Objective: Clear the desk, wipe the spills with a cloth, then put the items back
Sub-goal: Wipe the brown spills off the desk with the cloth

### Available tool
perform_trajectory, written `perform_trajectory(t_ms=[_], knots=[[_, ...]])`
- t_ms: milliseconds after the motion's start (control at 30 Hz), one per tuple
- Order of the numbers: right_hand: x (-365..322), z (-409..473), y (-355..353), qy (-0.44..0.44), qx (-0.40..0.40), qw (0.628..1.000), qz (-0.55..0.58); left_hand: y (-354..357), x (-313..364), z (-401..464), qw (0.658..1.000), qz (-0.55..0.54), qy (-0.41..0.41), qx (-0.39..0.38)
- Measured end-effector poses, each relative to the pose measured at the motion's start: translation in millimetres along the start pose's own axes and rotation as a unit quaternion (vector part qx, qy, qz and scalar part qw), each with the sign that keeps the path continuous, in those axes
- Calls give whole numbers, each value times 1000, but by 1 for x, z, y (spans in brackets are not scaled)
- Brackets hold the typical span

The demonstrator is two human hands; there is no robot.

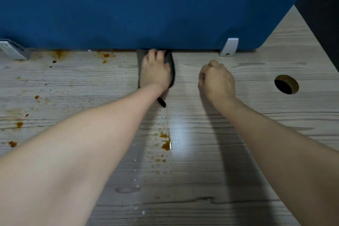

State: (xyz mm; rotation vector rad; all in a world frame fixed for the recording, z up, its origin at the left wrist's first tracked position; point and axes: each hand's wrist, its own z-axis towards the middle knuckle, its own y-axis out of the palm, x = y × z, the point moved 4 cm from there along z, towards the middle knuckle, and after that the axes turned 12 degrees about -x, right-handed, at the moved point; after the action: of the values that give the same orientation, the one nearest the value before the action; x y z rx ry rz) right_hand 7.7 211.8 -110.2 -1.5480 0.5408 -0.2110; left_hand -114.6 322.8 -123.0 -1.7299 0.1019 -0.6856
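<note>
A dark grey cloth (pixel 172 69) lies on the pale wood-grain desk (pixel 256 115), right against the foot of the blue partition. My left hand (pixel 156 69) presses flat on the cloth, fingertips at the partition's base. To its right my right hand (pixel 217 80) rests on the bare desk as a fist, its fingers curled and nothing visible in it. Orange-brown spills mark the desk: a wet patch (pixel 166 144) below the cloth, splashes (pixel 106 55) along the partition and spots (pixel 19 124) at the left. Clear water drops (pixel 135 185) trail toward the near edge.
The blue partition (pixel 146 5) closes off the back of the desk, held by a metal bracket (pixel 229 47) at the right and another (pixel 11 49) at the far left. A round cable hole (pixel 286 84) opens in the desk at the right.
</note>
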Motion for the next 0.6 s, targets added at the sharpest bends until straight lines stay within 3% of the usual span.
perform_trajectory(t_ms=[133, 200, 367, 467, 600], knots=[[-1, -1, -1, -10, -7, 1000, -10, 16, 34, -9, 991, 4, 124, -51], [-1, -1, -1, -10, -13, 1000, -11, 12, 23, -6, 987, 16, 148, -63], [0, -1, 0, -10, -24, 1000, 3, -12, -35, 8, 1000, 19, 11, -19], [1, -1, 0, -8, -10, 1000, 6, -6, -23, 7, 999, 19, -42, -25], [0, -1, 2, -11, -6, 1000, 16, 14, 8, 5, 998, 47, 2, -39]])
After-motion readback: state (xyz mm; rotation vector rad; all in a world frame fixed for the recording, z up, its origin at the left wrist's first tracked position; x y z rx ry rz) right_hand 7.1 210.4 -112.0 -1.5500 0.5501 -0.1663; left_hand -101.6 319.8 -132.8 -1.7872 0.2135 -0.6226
